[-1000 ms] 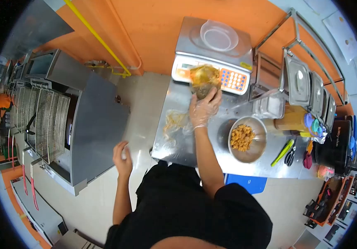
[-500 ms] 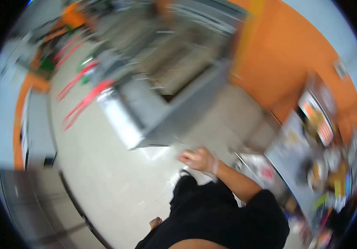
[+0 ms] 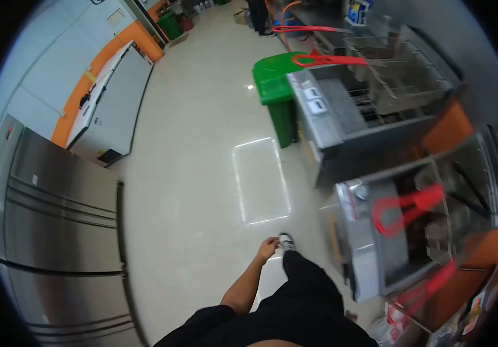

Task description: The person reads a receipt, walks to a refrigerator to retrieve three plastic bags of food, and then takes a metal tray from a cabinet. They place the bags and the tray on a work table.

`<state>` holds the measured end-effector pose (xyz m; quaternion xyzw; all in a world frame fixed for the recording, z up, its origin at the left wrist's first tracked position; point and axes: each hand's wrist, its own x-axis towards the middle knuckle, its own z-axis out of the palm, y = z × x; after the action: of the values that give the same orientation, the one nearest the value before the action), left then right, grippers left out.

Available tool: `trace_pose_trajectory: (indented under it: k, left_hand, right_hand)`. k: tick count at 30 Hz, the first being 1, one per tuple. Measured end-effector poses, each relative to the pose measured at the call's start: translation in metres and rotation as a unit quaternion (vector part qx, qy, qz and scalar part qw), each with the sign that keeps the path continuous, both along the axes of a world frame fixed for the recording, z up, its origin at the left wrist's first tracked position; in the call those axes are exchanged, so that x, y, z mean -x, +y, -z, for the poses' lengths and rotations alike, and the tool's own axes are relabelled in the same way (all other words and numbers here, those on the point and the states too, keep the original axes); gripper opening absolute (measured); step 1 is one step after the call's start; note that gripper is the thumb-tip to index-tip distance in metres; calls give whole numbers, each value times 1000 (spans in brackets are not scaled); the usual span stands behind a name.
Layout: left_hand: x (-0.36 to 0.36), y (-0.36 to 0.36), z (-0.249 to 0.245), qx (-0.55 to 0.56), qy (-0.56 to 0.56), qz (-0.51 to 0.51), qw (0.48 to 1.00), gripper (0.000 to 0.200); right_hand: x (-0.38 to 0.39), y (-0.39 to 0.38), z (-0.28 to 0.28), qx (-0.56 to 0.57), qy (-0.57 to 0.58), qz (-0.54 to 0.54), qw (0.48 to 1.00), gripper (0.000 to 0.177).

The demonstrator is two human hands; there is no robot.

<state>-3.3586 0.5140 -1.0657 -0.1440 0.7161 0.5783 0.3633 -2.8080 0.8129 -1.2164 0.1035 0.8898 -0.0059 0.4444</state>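
Note:
My left hand [image 3: 269, 247] hangs forward over the tiled floor [image 3: 203, 191], beside my shoe [image 3: 286, 241]. Its fingers are loosely bent and a little apart, with nothing in them. Only a sliver of my right hand [image 3: 350, 316] shows past my black trousers [image 3: 310, 280]; its fingers are hidden. Nearest on the right stands a metal deep fryer [image 3: 362, 272], whose wire basket [image 3: 437, 240] has a red handle [image 3: 405, 209]. Neither hand is seen touching anything.
A second fryer [image 3: 333, 124] with red-handled baskets stands farther along on the right, beside a green bin [image 3: 281, 95]. Steel refrigerators [image 3: 64, 196] and a white chest freezer [image 3: 116, 107] line the left. Another person's legs [image 3: 257, 14] show at the far end.
My view has swung right to left, from the fryers and side table towards the long aisle. My left arm has come forward and my right arm has dropped back.

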Motion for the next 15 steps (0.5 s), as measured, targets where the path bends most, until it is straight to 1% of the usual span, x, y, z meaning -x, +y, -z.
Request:
trace_pose_trajectory:
  k: [1, 2, 3, 4, 5, 6, 7, 8, 9, 10, 11, 12, 13, 14, 15]
  left_hand:
    - [32, -19, -12, 7, -33, 10, 999, 36]
    - [64, -48, -4, 63, -10, 91, 994, 41]
    - [85, -80, 10, 113, 12, 170, 979, 46]
    - [106, -106, 11, 165, -35, 182, 969, 53]
    - [139, -128, 13, 211, -78, 194, 955, 60]
    - [159, -144, 14, 243, -133, 137, 951, 70]
    - [185, -158, 23, 220, -176, 79, 956, 72]
    - [216, -176, 36, 130, -228, 29, 965, 77]
    - [256, -180, 27, 44, -289, -64, 954, 79]
    - [298, -195, 37, -27, -354, -123, 927, 78]
    - [339, -217, 25, -33, -360, -134, 923, 78]
    - [387, -238, 7, 21, -351, -140, 926, 74]
    - [457, -241, 0, 67, -334, -147, 928, 70]
    - [517, -258, 10, 98, -333, -89, 934, 65]
    - [574, -289, 18, 134, -328, -29, 935, 60]
  right_hand:
    - [50, -23, 11, -34, 49, 77, 995, 42]
    - [133, -45, -1, -79, 110, 373, 918, 35]
    - [224, -68, -21, -118, 273, 611, 734, 31]
    - [252, -33, 23, 46, 90, 331, 938, 34]
    - [313, -28, 43, 100, 76, 263, 957, 37]
    - [381, -18, 54, 172, 72, 168, 968, 40]
    - [454, 22, 79, 489, 98, 51, 865, 43]
    - [526, 0, 79, 318, 63, 200, 925, 44]
    - [630, -24, 16, 147, 31, 363, 920, 44]
    - [705, -23, 20, 98, 37, 31, 994, 46]
    - [762, -42, 0, 96, 29, 19, 995, 46]
    - [829, -62, -25, 97, 16, 37, 994, 43]
    - [920, -66, -48, 91, 12, 50, 995, 40]
    - [992, -70, -60, 91, 0, 67, 994, 38]
    - [1011, -75, -27, 45, 24, 17, 999, 39]
